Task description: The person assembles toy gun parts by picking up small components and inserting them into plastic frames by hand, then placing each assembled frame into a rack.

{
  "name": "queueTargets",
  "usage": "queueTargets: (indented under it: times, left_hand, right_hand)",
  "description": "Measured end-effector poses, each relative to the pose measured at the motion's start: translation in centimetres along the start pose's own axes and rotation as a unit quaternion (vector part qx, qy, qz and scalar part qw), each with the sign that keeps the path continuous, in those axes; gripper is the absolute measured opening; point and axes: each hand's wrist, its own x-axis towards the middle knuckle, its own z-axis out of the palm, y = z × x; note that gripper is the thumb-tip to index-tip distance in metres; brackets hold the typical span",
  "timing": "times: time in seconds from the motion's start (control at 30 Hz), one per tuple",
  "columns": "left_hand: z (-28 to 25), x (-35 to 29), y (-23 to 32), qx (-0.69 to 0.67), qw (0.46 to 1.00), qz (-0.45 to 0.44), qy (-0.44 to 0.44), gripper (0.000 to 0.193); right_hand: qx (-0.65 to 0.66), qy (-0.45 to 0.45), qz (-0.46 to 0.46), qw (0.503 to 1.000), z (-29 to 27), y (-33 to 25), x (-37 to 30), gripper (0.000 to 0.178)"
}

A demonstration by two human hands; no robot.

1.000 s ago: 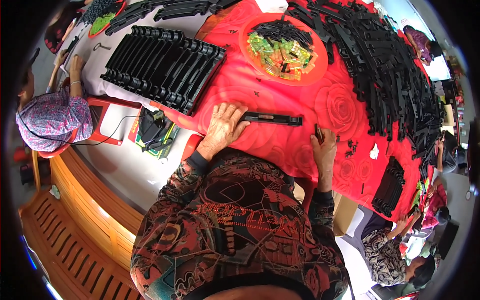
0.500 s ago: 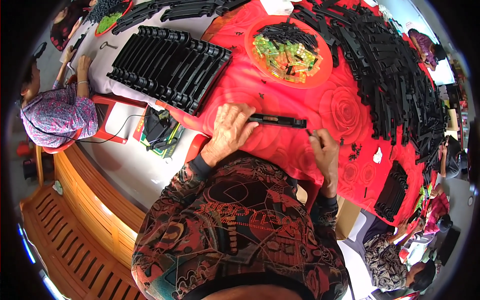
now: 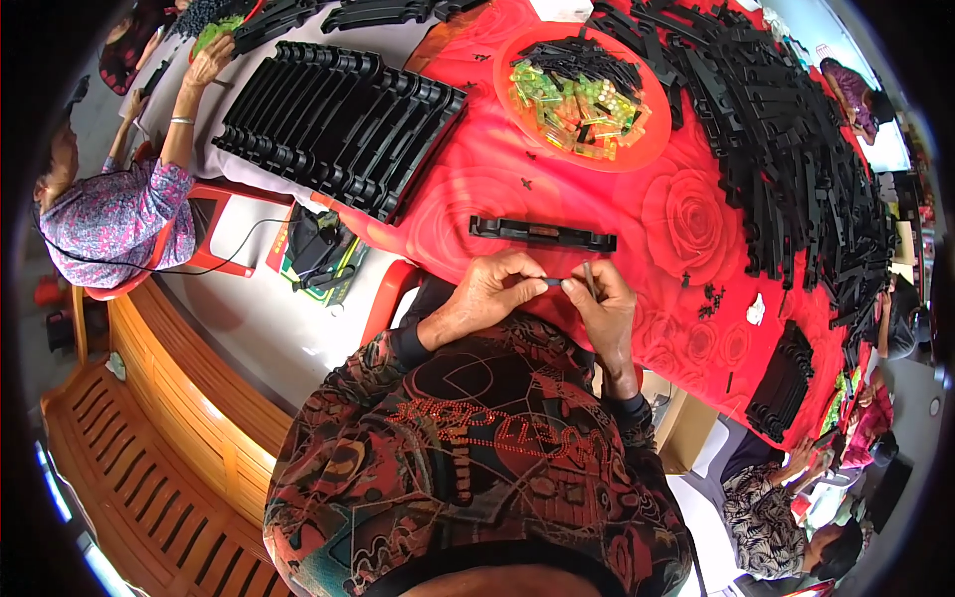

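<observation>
Your left hand [image 3: 487,298] and right hand [image 3: 602,303] meet at the fingertips, both pinching a small dark pin [image 3: 553,283] between them; your right hand also grips a thin rod [image 3: 588,279]. You seem to be readying that piece for fitting. The long black strip [image 3: 542,233] lies just beyond your knuckles on the red cloth [image 3: 686,214]. Next likely calls for carrying the pin forward and lining it up squarely.

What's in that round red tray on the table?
The red tray holds a heap of small green and yellow clear pieces with black strips piled on top. Whatever lies beneath the heap is covered.
</observation>
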Motion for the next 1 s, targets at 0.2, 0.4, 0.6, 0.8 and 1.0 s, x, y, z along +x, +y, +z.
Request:
queueTargets:
  times: [0.2,0.4,0.6,0.8,1.0]
  left_hand:
    - [0.4,-0.2,-1.4,-0.072,0.995,-0.046,0.051,0.009]
    - [0.3,-0.1,-1.5,-0.079,0.992,-0.065,0.072,0.010]
    - [-5.7,1.7,-0.2,0.353,0.900,0.179,0.184,0.017]
    - [-7.7,0.7,-1.9,0.397,0.886,0.201,0.131,0.021]
    - [-6.5,1.1,-1.5,0.441,0.870,0.214,0.052,0.029]
  right_hand:
    - [0.023,0.038,0.024,0.999,0.8,0.7,-0.4,0.014]
    - [-0.002,0.037,0.023,0.999,1.0,0.5,0.2,0.014]
    - [-0.064,0.024,0.070,0.995,-0.7,-0.1,4.2,0.014]
    - [-0.142,-0.020,0.062,0.988,-0.1,1.3,7.4,0.012]
    - [-0.212,-0.019,0.073,0.974,0.7,1.1,8.0,0.016]
